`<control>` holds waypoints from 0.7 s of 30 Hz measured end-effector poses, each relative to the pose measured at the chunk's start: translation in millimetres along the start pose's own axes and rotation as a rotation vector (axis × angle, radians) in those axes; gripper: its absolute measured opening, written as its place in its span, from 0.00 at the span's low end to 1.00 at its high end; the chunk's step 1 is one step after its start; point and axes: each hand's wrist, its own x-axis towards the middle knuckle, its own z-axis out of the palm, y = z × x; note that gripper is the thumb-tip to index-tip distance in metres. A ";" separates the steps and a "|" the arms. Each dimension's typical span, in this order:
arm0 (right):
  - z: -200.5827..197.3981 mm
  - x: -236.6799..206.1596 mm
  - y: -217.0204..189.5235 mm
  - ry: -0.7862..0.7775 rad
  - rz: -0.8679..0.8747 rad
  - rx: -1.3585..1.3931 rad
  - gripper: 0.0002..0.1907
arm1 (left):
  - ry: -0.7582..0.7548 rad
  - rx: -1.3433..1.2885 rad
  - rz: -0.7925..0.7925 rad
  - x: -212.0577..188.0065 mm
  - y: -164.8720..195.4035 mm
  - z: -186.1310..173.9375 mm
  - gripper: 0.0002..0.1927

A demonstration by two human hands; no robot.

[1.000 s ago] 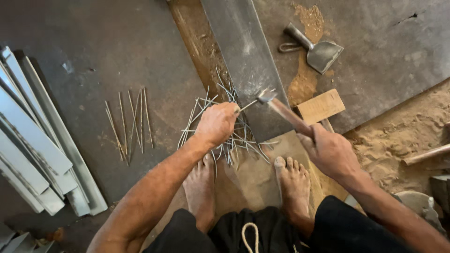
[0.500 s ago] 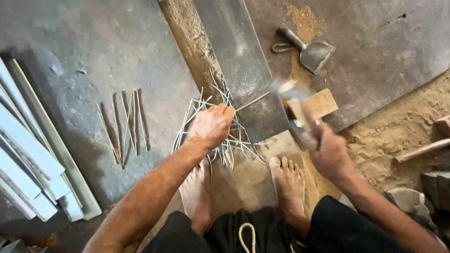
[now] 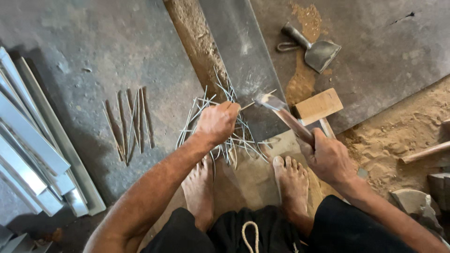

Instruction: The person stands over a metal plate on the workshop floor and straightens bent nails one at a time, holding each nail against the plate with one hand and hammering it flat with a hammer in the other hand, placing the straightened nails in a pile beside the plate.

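While the left hand (image 3: 216, 123) pinches one thin metal rod (image 3: 255, 100) against the steel plate (image 3: 239, 51), the right hand (image 3: 328, 157) is clenched on the wooden handle of a hammer (image 3: 286, 117), whose head sits just beside the rod's tip. Under the left hand lies a tangled pile of rods (image 3: 225, 136); straightened rods (image 3: 129, 122) lie well apart beyond it, and a wooden block (image 3: 318, 105) sits just past the right hand.

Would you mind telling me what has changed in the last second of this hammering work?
The hammer in the right hand was lifted and blurred half a second ago; its head is now back down on the thin wire rod over the flat steel bar. The left hand keeps its grip on that rod. The wire heap, the straightened rods and the chisel lie as before.
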 end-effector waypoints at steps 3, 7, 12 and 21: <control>4.8 1.4 0.2 -0.047 0.027 -0.009 0.17 | 0.017 -0.003 -0.002 -1.2 -1.0 -0.3 0.01; 10.5 9.6 -0.5 -0.109 0.069 -0.040 0.18 | 0.034 0.010 0.049 -11.2 -2.5 -10.6 0.02; 9.9 6.6 1.2 -0.069 0.057 -0.029 0.19 | 0.060 -0.033 0.032 -23.0 -6.7 -17.9 0.07; 5.9 4.3 0.2 -0.023 -0.017 0.110 0.16 | 0.087 -0.372 -0.064 -1.6 -8.0 -5.6 0.05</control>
